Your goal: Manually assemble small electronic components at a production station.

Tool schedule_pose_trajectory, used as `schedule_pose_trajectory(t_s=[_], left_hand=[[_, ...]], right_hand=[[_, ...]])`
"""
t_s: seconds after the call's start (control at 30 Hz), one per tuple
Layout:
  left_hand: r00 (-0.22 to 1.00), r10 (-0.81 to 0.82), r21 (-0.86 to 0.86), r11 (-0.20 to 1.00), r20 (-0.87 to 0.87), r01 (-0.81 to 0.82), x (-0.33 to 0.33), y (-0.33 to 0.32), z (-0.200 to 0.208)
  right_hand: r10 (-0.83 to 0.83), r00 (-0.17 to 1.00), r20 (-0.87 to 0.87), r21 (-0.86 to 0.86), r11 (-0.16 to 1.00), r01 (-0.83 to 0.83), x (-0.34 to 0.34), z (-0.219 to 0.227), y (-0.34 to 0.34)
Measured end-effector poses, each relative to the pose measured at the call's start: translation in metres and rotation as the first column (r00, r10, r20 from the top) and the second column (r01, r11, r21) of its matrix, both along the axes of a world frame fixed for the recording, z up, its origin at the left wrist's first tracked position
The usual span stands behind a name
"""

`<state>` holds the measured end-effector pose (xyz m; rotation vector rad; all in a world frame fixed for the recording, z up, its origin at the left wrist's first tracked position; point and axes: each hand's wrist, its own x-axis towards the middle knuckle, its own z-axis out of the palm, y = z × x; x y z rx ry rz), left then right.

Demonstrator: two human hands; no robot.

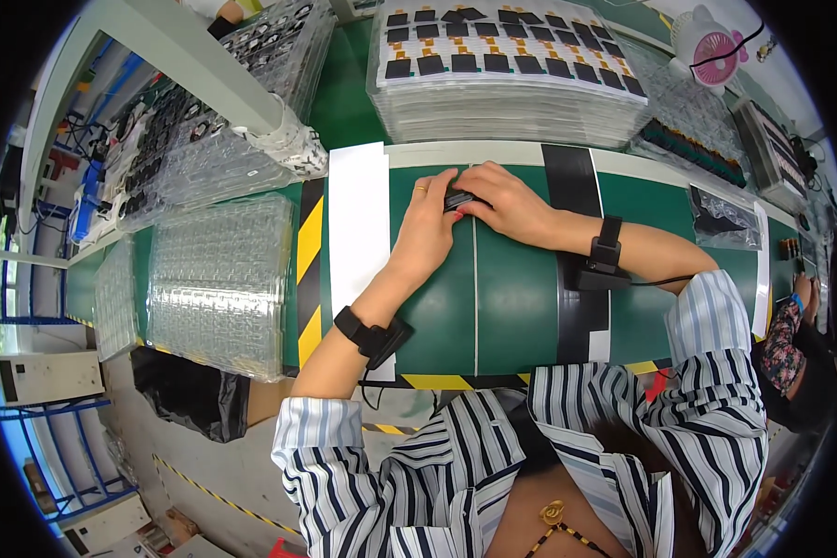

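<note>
Both hands meet over the green work surface [516, 316]. Between them is a small black device [458, 199], partly covered by the fingers, so I cannot make out its exact kind. My left hand [428, 223] closes on its left side, a ring on one finger. My right hand [511, 205] grips it from the right, fingertips curled over the top. Beside my left hand lies a white paper sheet [358, 214]. Black straps with small boxes sit on both wrists, each trailing a cable.
Beyond the hands rises a stack of clear trays [502, 112] topped with black square parts on white. Empty clear blister trays [219, 279] lie at left, near a pale post [195, 65]. At right are a plastic bag [725, 223], a pink-and-white fan [711, 51] and another person's arm [786, 344].
</note>
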<state>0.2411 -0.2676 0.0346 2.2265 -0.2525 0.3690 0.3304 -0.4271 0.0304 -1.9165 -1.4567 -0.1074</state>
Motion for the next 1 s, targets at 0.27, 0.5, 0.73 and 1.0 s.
schedule_pose_trajectory(t_s=[0.27, 0.5, 0.73, 1.0], left_hand=[[0.99, 0.032, -0.111, 0.993, -0.135, -0.048, 0.002, -0.004, 0.0], [0.994, 0.077, 0.256, 0.962, 0.074, -0.093, 0.006, 0.002, -0.026], [0.965, -0.06, -0.195, 0.981, -0.256, 0.009, 0.011, 0.029, -0.001], [0.492, -0.728, -0.875, 0.441, -0.479, -0.2, 0.016, 0.048, 0.038]], right_hand=[[-0.097, 0.952, -0.29, 0.006, 0.995, 0.103, -0.008, 0.004, 0.002], [-0.028, 0.999, 0.019, -0.003, 1.0, 0.028, -0.004, -0.002, 0.006], [0.069, 0.996, 0.056, 0.01, 0.998, -0.069, 0.005, 0.008, 0.003], [0.334, 0.841, 0.425, 0.011, 0.927, -0.374, 0.022, 0.038, -0.003]])
